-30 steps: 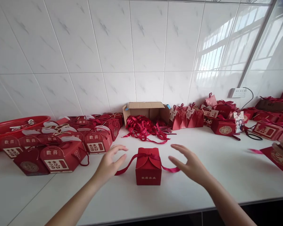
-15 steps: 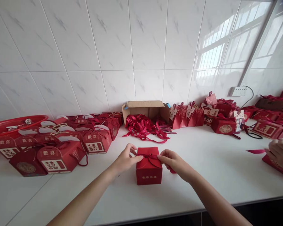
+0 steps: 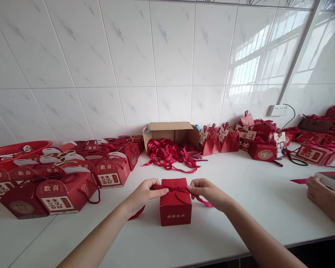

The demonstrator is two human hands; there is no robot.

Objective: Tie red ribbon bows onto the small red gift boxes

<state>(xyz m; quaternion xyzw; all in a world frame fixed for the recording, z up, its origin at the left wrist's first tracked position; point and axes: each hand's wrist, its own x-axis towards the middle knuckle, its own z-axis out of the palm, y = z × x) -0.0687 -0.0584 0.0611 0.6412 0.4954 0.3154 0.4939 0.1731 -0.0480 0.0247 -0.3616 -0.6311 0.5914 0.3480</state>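
Note:
A red gift box [image 3: 175, 214] with gold lettering stands upright on the white table in front of me. Across its petal-flap top runs a dark red ribbon [image 3: 177, 189]. My left hand [image 3: 147, 191] pinches the ribbon at the box's upper left, and a loose length hangs below that hand. At the upper right, my right hand [image 3: 205, 191] pinches the other side, its tail trailing toward the right. The ribbon is stretched between both hands, crossing at the middle of the lid.
Behind the box, a cardboard carton [image 3: 171, 126] lies on its side, spilling red ribbons [image 3: 167, 152]. Many red gift boxes [image 3: 69, 193] crowd the left, beside a red basin [image 3: 44, 144]. More boxes [image 3: 264, 152] line the right. Another person's hands [image 3: 322, 195] hold a box at far right.
My hands have drawn slightly apart, and the ribbon is straighter. Loose ribbon now shows below my left hand and right of my right hand. The other person's box has been tilted.

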